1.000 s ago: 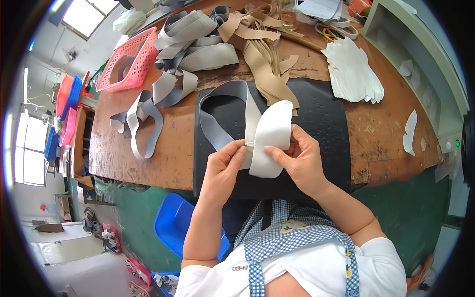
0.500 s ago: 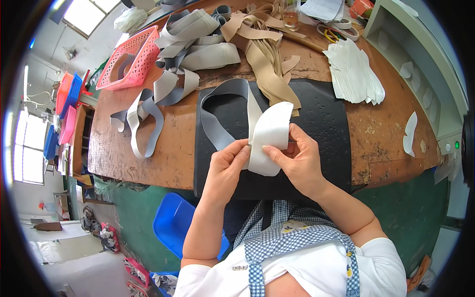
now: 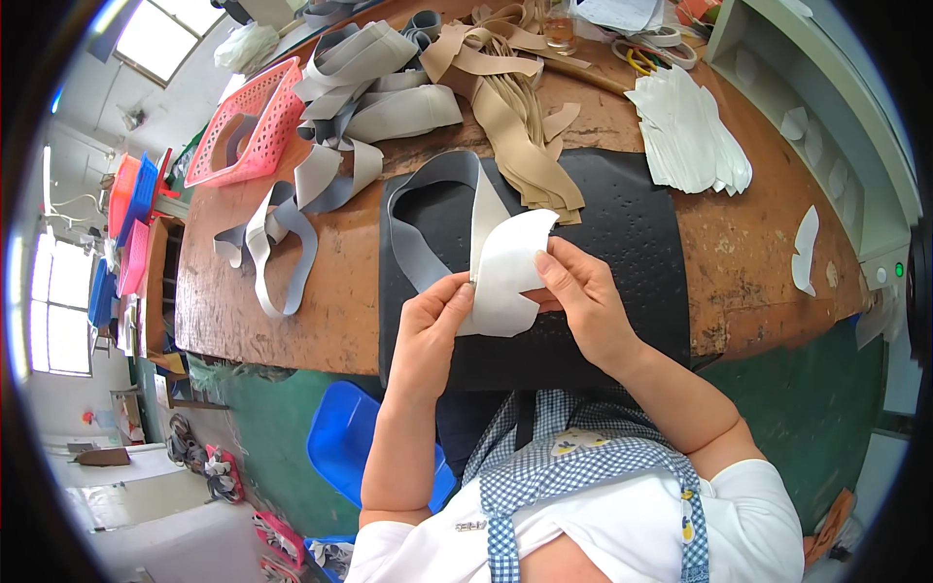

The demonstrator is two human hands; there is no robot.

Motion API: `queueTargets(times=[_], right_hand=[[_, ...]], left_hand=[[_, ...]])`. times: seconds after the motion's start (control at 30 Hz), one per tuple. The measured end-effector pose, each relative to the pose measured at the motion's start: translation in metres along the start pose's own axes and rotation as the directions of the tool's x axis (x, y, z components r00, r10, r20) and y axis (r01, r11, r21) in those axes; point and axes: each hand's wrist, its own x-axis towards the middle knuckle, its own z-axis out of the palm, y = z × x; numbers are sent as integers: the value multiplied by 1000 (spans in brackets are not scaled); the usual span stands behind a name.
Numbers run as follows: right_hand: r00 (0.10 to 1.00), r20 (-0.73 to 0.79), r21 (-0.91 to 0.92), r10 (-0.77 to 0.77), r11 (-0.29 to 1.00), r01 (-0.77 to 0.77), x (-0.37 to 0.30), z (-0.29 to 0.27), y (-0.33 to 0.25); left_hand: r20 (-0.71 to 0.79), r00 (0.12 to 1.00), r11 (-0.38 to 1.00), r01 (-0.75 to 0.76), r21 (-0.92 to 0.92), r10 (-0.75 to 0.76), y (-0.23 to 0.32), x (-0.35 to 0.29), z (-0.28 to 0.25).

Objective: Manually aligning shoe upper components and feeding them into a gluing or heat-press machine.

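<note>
A curved white piece of sheet material (image 3: 507, 291) with a notch in its right edge is held between my hands above a black mat (image 3: 622, 253). My left hand (image 3: 434, 309) pinches its left edge together with a grey-and-white strip (image 3: 416, 233), which loops away over the mat. The fingers of my right hand (image 3: 580, 296) are closed on the white piece's right side, thumb on top near the notch. Just beyond lie tan curved pieces (image 3: 533, 155) in a bundle, their ends resting on the mat.
Grey strips (image 3: 374, 97) are heaped at the back beside a pink basket (image 3: 243, 121). More strips (image 3: 282, 243) lie on the wooden table (image 3: 224, 311) at left. White cut pieces (image 3: 688, 136) are stacked at right, with a single one (image 3: 805, 251) farther over. A blue bin (image 3: 335, 437) stands below.
My right thumb has moved up along the white piece, and the notch in its right edge now shows. The piece has tilted and shifted slightly left, with my left hand still pinching its edge.
</note>
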Motion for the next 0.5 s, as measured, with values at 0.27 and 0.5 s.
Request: queueTargets(times=[0.27,0.5], right_hand=[[996,-5,-58,-86,995,86,-3,3,5],[998,-54,-114,-43,993,37,-1,8,2]], left_hand=[[28,1000,994,6,-106,-2,-6,2,-2],[40,999,994,6,-112,-2,-5,1,-1]])
